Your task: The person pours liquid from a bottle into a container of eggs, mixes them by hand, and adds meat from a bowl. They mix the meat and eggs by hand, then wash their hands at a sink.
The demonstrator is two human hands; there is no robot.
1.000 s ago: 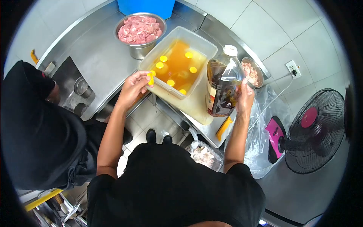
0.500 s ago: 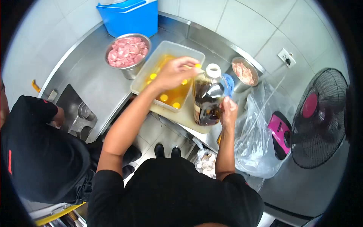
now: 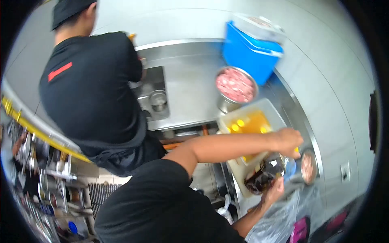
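The view swings toward the sink side compared with the earlier frames, bringing more of the co-worker (image 3: 93,93) into sight. The left hand (image 3: 288,141), which holds a small yellow piece (image 3: 297,150) over the tub (image 3: 278,114) in the oldest frame, now reaches past it to the top of the bottle (image 3: 259,179), fingers curled around that piece. The right hand (image 3: 274,192) grips the bottle's side.

The bottle of dark liquid is just beside the tub, over the board (image 3: 239,178); I cannot tell whether it touches the board. The tub holds amber liquid with at least 3 yolks. Near the tub on the worktop (image 3: 188,97) are 2 metal containers: a pot (image 3: 229,104) of pink meat pieces and a bowl (image 3: 308,168) of paler meat. Beyond the pot from the tub is a blue box (image 3: 248,52), with a clear container (image 3: 259,28) on top.
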